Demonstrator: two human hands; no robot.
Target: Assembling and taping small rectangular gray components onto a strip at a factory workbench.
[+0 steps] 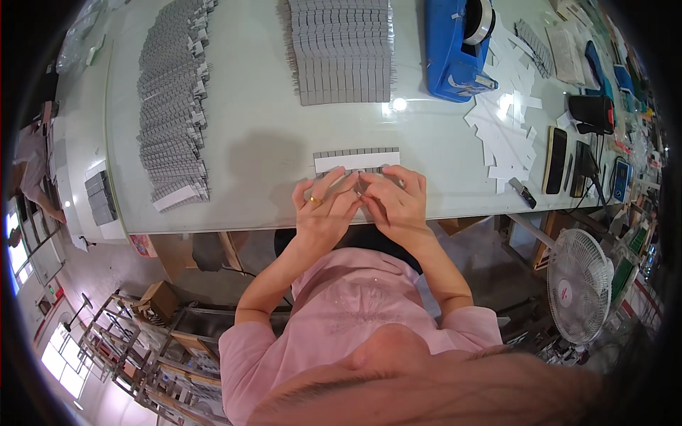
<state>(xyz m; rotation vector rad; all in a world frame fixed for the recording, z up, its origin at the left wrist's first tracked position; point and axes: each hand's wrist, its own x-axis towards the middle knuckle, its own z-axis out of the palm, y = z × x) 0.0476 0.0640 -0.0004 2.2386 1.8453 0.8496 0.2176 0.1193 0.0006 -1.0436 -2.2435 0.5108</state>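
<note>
In front of me, near the table's front edge, lies a flat grey segmented piece (387, 150) with a white strip (355, 161) along its middle. My left hand (323, 207) and my right hand (399, 204) meet at its near side, thumbs and index fingers pinched close together. Something tiny seems to be between the fingertips, too small to name. Other fingertips of both hands rest on or just above the piece's near edge. A ring is on a finger of my left hand.
Similar grey pieces form a long row (170, 106) at left and a stack (344, 74) at the back. A blue tape dispenser (444, 67), white paper strips (501, 135), a cutter knife (523, 192) and a phone (555, 160) lie right. A fan (579, 284) stands beside the table.
</note>
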